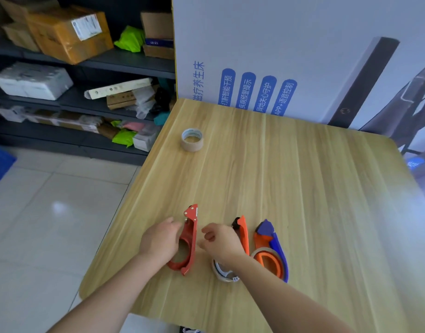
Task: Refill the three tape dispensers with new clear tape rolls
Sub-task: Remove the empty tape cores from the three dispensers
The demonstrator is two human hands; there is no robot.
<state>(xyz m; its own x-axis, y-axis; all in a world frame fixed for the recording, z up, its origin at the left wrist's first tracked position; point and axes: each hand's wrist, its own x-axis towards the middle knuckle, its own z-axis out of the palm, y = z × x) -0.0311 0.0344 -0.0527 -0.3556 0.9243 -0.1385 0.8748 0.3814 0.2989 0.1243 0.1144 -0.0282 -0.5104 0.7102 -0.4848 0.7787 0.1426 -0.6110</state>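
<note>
While the left hand (159, 241) grips the red tape dispenser (191, 236) at 7 o'clock on the tabletop (302, 188), the right hand (221, 242) hovers just beside it, fingers loosely curled; whether they pinch anything cannot be told. An orange dispenser (244, 233) and a blue-and-orange dispenser (265, 228) lie at its 3 o'clock. A tape roll (192, 139) sits at 11 o'clock.

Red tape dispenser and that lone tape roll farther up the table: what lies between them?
Nothing. The head view shows only bare wood-grain tabletop between the red hand-held tape dispenser and the tan white-cored tape roll.
</note>
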